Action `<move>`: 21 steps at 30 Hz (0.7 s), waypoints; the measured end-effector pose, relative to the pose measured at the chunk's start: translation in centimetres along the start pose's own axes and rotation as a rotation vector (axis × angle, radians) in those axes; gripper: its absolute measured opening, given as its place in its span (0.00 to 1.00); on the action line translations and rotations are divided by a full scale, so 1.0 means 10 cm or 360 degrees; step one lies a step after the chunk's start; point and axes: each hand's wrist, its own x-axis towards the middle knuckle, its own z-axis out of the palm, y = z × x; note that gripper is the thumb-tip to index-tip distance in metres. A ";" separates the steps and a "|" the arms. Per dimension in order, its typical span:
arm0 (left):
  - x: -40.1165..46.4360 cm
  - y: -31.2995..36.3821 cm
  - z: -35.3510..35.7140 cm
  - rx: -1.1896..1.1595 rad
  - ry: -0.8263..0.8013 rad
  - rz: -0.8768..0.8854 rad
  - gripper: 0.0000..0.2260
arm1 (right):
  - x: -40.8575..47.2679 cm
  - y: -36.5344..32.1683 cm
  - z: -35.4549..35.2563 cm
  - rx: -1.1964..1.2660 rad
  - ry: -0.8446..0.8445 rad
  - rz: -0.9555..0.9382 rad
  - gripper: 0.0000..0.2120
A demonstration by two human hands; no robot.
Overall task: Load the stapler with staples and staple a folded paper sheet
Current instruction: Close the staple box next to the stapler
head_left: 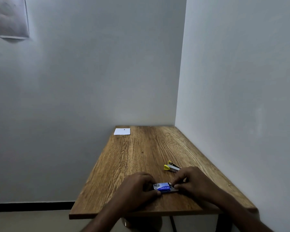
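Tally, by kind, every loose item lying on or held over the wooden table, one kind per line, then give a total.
Stapler: 1
Staple box, held by left hand and right hand: 1
Paper sheet: 1
Total: 3

The room is dim, the light soft and even, with a grey-blue cast on the walls (pixel 90 72). The tabletop (pixel 141 156) shows only faint shadows and no glare. The view is slightly soft, and wide-angle distortion leans the wall corner toward the frame edges.
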 end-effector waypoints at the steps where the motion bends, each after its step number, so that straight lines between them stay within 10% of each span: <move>1: 0.00 0.00 0.00 0.0000 -0.0004 -0.0006 0.19 | 0.00 0.01 0.00 0.0012 0.0005 -0.0008 0.06; 21: -0.01 -0.01 -0.01 0.0014 0.0012 0.0022 0.19 | -0.05 0.05 0.07 0.0010 0.0065 -0.0073 0.09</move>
